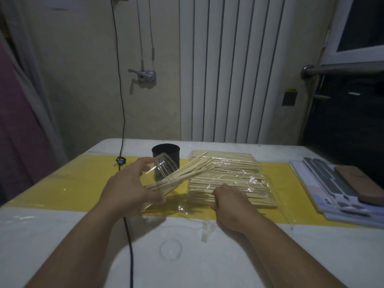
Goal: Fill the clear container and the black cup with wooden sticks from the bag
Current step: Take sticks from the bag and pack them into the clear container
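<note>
My left hand (pixel 129 185) grips the clear container (pixel 164 169), tilted with its mouth up and to the right. A bundle of wooden sticks (pixel 187 171) pokes out of that mouth toward the bag. The black cup (pixel 165 156) stands upright just behind the container; I cannot see inside it. To the right lies the clear plastic bag (pixel 228 179), packed with wooden sticks in flat rows. My right hand (pixel 230 201) rests at the bag's near left corner, fingers curled on the sticks at its open end.
A clear round lid (pixel 170 249) lies on the white table near me. A black cable (pixel 127 231) runs across the table on the left. Flat printed cards and a brown case (pixel 357 183) lie at the right edge. A yellow mat (pixel 72 183) covers the middle.
</note>
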